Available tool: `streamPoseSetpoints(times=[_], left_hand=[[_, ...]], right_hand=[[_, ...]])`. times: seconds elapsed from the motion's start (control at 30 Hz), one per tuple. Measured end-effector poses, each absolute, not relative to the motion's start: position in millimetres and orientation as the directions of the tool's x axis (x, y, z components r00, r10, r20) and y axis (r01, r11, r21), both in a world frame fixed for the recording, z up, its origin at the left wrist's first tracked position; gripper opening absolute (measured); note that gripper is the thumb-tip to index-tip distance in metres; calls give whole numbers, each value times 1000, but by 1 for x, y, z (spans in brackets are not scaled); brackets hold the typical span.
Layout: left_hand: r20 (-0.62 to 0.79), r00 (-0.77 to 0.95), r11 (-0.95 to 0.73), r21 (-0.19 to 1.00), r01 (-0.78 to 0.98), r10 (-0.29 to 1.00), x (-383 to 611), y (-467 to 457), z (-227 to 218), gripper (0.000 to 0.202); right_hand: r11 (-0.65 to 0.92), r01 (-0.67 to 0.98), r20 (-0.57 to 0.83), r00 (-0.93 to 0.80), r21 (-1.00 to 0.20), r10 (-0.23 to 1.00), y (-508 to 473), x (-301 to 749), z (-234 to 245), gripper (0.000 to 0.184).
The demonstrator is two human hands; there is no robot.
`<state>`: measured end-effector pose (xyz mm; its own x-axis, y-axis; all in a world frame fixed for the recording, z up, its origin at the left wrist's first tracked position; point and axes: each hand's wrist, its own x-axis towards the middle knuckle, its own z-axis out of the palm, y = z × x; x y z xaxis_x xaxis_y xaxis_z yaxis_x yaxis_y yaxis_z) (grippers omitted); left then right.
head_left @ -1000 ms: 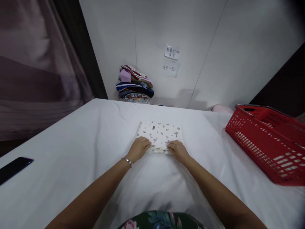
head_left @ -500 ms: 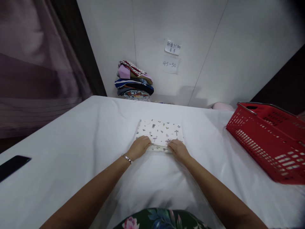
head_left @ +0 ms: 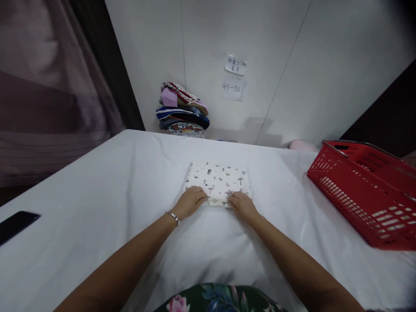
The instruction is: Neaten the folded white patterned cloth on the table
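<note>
A folded white cloth [head_left: 224, 177] printed with small plants and a flamingo lies flat in the middle of the white-covered table. Its stacked layers show along the edge nearest me. My left hand [head_left: 191, 201], with a silver bracelet at the wrist, grips the left part of that near edge, fingers on top. At the right part of the same edge, my right hand [head_left: 242, 204] holds the layers in a similar pinch. Both thumbs are mostly hidden.
A red plastic basket [head_left: 351, 186] with metal handles stands on the table [head_left: 97, 208] at the right. A dark phone-like slab [head_left: 19, 224] lies at the left edge. Behind the table rises a pile of folded fabrics [head_left: 183, 112] against the wall, below paper signs [head_left: 235, 66].
Both hands stay on the near edge and shift only slightly. The lower layers there stick out less beneath the top one than before.
</note>
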<state>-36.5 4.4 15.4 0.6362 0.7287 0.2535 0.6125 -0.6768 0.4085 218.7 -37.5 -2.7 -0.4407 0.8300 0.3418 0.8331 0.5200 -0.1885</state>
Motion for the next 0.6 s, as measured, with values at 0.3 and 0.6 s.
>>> streamPoseSetpoints(times=[0.3, 0.6], left_hand=[[293, 629, -690, 398, 604, 720, -36, -3, 12, 29], [273, 646, -699, 343, 627, 713, -28, 2, 14, 25]], right_hand=[[521, 836, 415, -419, -170, 808, -49, 217, -9, 23], [498, 824, 417, -367, -268, 832, -47, 214, -4, 22]])
